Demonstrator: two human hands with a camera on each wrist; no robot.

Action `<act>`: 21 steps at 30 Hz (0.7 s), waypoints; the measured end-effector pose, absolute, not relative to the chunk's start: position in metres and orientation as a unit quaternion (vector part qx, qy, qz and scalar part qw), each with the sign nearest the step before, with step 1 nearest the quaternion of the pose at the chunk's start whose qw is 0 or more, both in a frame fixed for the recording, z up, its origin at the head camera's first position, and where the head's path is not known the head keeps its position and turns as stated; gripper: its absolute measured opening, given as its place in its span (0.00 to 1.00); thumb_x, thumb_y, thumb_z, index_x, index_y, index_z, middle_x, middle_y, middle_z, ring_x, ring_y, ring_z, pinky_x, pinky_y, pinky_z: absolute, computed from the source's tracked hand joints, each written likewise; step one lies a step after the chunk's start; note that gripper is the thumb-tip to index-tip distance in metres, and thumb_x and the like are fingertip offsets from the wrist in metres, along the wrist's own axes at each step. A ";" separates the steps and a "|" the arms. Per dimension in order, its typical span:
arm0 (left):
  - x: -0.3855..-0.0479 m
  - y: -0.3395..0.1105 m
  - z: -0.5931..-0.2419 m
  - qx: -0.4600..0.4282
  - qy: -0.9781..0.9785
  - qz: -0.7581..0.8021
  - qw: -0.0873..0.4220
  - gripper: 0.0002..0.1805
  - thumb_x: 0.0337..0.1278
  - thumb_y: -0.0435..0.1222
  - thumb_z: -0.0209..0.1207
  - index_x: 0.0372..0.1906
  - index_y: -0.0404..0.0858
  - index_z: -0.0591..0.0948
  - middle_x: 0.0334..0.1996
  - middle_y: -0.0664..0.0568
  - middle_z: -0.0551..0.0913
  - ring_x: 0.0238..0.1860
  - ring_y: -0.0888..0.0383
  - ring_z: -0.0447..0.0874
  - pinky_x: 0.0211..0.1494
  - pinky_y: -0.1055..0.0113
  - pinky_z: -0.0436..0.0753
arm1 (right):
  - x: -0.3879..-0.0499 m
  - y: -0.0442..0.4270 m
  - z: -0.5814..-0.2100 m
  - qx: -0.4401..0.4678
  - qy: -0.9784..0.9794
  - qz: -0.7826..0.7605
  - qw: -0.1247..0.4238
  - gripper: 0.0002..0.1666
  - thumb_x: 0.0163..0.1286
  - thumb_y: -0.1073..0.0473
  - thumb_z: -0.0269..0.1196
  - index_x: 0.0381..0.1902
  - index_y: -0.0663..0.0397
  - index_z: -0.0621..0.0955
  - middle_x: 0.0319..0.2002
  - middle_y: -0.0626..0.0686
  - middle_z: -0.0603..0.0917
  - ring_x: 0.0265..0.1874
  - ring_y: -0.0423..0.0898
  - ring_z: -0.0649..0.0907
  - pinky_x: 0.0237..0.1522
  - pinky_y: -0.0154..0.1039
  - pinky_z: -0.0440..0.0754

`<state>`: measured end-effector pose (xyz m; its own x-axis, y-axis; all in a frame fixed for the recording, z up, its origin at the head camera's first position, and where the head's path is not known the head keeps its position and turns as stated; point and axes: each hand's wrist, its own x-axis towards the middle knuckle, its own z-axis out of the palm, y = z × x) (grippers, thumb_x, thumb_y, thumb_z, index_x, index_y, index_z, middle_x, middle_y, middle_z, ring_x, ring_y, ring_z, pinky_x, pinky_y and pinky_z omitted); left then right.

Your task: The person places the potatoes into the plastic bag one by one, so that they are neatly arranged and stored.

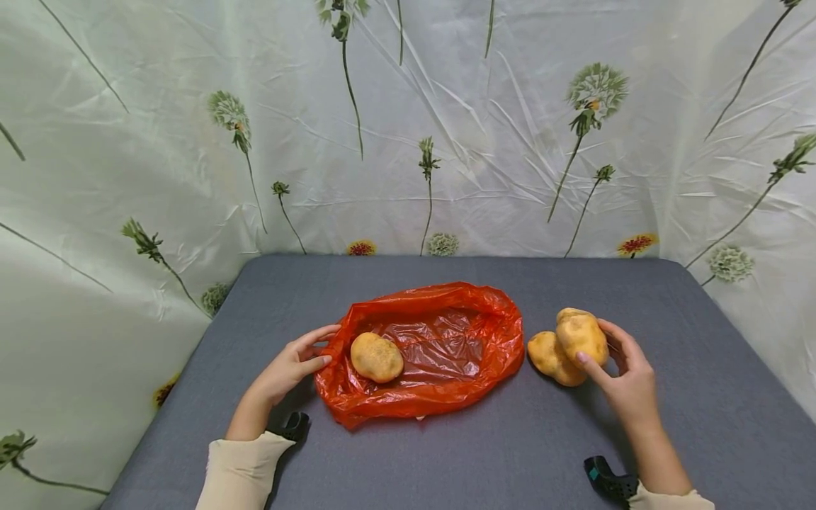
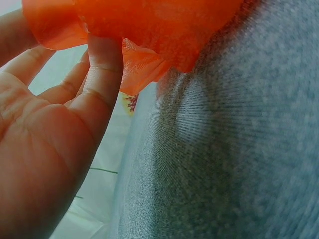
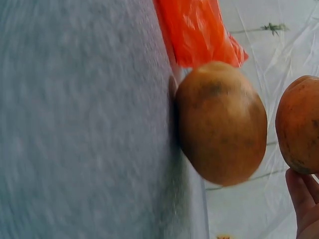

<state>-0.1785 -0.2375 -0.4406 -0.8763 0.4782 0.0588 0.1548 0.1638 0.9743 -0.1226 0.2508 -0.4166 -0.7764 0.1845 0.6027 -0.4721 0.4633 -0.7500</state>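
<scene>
A red plastic bag (image 1: 427,407) lies on the table with its mouth spread wide. One potato (image 1: 377,358) rests inside, near the bag's left end. My left hand (image 1: 290,368) holds the bag's left rim between thumb and fingers; in the left wrist view the plastic hides the fingertips. To the right of the bag, my right hand (image 1: 627,379) grips a potato (image 1: 583,338), raised above another potato (image 1: 553,360) on the table. A yellow bulge shows behind the held potato, and I cannot tell whether it is a separate one.
The grey cloth-covered table (image 1: 472,460) runs back to a pale curtain (image 1: 395,177) printed with dandelions. Black wrist mounts (image 1: 608,482) sit at both wrists, close to the tabletop.
</scene>
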 end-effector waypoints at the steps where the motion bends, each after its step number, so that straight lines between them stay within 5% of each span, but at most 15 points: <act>1: -0.178 -0.238 -0.441 0.210 0.751 0.612 0.133 0.28 0.59 0.29 0.52 0.64 0.33 0.60 0.59 0.34 0.63 0.52 0.44 0.71 0.43 0.63 0.76 | -0.121 0.247 -0.413 0.100 -0.794 0.507 0.322 0.35 0.40 0.85 0.63 0.52 0.78 0.69 0.49 0.54 0.74 0.46 0.35 0.73 0.47 0.24 0.68; 12: -0.179 -0.238 -0.441 0.210 0.749 0.614 0.134 0.28 0.59 0.29 0.52 0.65 0.34 0.61 0.59 0.35 0.63 0.52 0.44 0.71 0.44 0.64 0.76 | -0.132 0.235 -0.424 0.153 -0.788 0.510 0.308 0.38 0.38 0.84 0.65 0.53 0.76 0.70 0.50 0.56 0.74 0.48 0.36 0.73 0.48 0.25 0.67; 21: -0.179 -0.239 -0.442 0.211 0.749 0.614 0.133 0.28 0.59 0.29 0.52 0.64 0.33 0.61 0.59 0.34 0.63 0.51 0.43 0.71 0.44 0.64 0.76 | -0.129 0.204 -0.405 0.137 -0.792 0.527 0.275 0.36 0.40 0.83 0.65 0.52 0.75 0.70 0.48 0.68 0.72 0.46 0.35 0.73 0.46 0.25 0.68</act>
<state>-0.1788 -0.2386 -0.4417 -0.8752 0.4800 0.0603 0.1530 0.1564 0.9758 -0.1294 0.2042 -0.4053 -0.8108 0.0734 0.5808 -0.5076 0.4060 -0.7599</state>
